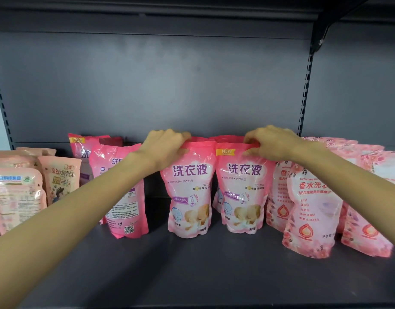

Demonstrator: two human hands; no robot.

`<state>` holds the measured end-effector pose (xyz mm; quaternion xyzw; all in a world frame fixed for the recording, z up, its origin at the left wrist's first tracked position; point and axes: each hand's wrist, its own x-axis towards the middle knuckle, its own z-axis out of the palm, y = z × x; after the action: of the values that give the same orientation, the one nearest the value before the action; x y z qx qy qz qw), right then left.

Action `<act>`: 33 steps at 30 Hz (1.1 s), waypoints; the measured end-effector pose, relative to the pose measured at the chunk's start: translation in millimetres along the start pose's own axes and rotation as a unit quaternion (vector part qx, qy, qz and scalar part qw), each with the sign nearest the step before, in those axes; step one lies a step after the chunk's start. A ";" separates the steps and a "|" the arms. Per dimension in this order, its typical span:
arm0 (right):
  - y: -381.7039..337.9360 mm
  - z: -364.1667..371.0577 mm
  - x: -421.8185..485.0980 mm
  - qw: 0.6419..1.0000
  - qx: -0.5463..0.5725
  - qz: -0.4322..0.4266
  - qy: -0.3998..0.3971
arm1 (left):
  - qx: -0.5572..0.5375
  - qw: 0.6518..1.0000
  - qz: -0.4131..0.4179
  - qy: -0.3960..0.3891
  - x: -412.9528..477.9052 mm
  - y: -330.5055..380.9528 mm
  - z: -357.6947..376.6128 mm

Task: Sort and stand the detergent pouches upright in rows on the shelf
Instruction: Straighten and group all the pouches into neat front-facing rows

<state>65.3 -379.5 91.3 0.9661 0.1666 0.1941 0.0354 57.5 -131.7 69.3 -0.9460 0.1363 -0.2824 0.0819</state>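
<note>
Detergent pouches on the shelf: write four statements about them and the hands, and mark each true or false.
1. The left hand grips the top of the left front pouch. True.
2. The right hand hangs idle. False: it pinches the top of the right front pouch.
3. Both held pouches lie flat. False: they stand upright on the shelf.
4. The QR-code pouch shows its back. True.

The left middle pouch [190,192] and right middle pouch [244,192] read "洗衣液"; the latter's yellow banner [226,152] says "NEW".
</note>
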 end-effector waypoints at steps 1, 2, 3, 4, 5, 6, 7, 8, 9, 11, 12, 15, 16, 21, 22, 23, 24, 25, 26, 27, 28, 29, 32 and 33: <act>-2.7 0.1 -3.1 1.000 -0.009 -0.002 -0.002 | 0.015 1.000 0.002 -0.004 -3.3 1.5 0.4; -5.4 0.3 -6.8 1.000 -0.015 -0.010 -0.007 | 0.033 0.999 0.006 -0.006 -7.7 2.5 2.2; -7.8 1.1 -11.4 1.000 -0.017 -0.020 -0.013 | 0.053 0.999 0.012 -0.005 -12.8 3.2 3.7; -10.4 2.3 -16.7 0.999 -0.017 -0.031 -0.016 | 0.066 0.998 0.015 0.000 -18.4 3.0 5.7; -12.3 4.0 -22.8 0.999 -0.016 -0.044 -0.016 | 0.070 0.997 0.015 0.013 -24.8 2.8 7.5; -14.3 6.5 -29.5 0.998 -0.019 -0.056 -0.013 | 0.071 0.997 0.017 0.034 -31.8 1.8 9.2; -16.2 9.3 -36.5 0.997 -0.026 -0.066 -0.008 | 0.074 0.995 0.020 0.059 -38.9 0.4 10.2; -18.3 12.8 -42.9 0.997 -0.031 -0.074 -0.002 | 0.078 0.994 0.018 0.068 -45.7 -0.7 9.5; -19.9 16.4 -48.5 0.996 -0.034 -0.081 0.006 | 0.081 0.994 0.012 0.069 -51.6 -2.6 9.4; -22.9 22.7 -57.6 0.995 -0.039 -0.086 0.023 | 0.083 0.995 -0.013 0.047 -62.2 -3.5 7.4; -24.1 25.5 -61.2 0.995 -0.040 -0.088 0.032 | 0.084 0.995 -0.021 0.040 -67.4 -2.9 6.8; -25.7 35.1 -67.8 0.993 -0.043 -0.092 0.067 | 0.076 0.995 -0.044 0.047 -84.6 0.2 4.8; -26.1 38.4 -69.2 0.992 -0.039 -0.092 0.077 | 0.067 0.995 -0.056 0.047 -91.6 1.3 3.9; -32.4 53.7 -79.6 0.995 -0.019 -0.060 0.071 | 0.044 0.991 -0.121 0.043 -131.0 0.6 5.6; -34.3 56.2 -81.8 0.996 -0.019 -0.054 0.063 | 0.047 0.989 -0.132 0.040 -138.1 -3.0 6.2; -36.2 58.7 -83.7 0.997 -0.024 -0.049 0.058 | 0.054 0.988 -0.142 0.038 -144.7 -6.7 6.6; -38.0 61.3 -85.0 0.997 -0.029 -0.045 0.055 | 0.064 0.986 -0.150 0.038 -150.8 -10.4 7.2; -40.0 63.0 -86.3 0.997 -0.030 -0.042 0.051 | 0.074 0.984 -0.158 0.037 -156.4 -13.9 7.9; -42.6 64.7 -87.4 0.998 -0.026 -0.037 0.047 | 0.081 0.982 -0.165 0.035 -161.8 -17.0 9.0; -46.1 65.8 -88.1 0.998 -0.018 -0.032 0.046 | 0.084 0.981 -0.170 0.031 -166.8 -20.2 10.3; -50.0 66.9 -88.6 0.998 -0.009 -0.024 0.049 | 0.084 0.981 -0.172 0.030 -171.4 -23.7 12.1; -54.2 68.2 -88.8 0.998 -0.002 -0.016 0.053 | 0.086 0.981 -0.172 0.032 -175.5 -27.9 14.2; -70.4 71.9 -85.8 0.998 0.012 0.011 0.058 | 0.093 0.979 -0.177 0.036 -184.0 -45.6 16.6; -76.6 73.3 -84.0 0.998 0.022 0.020 0.059 | 0.092 0.979 -0.180 0.036 -185.9 -52.2 16.5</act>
<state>-3.0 -335.8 -17.1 0.9566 0.1531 0.2480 0.0002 -71.6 -24.2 -27.5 -0.9327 -0.0600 -0.3377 0.1111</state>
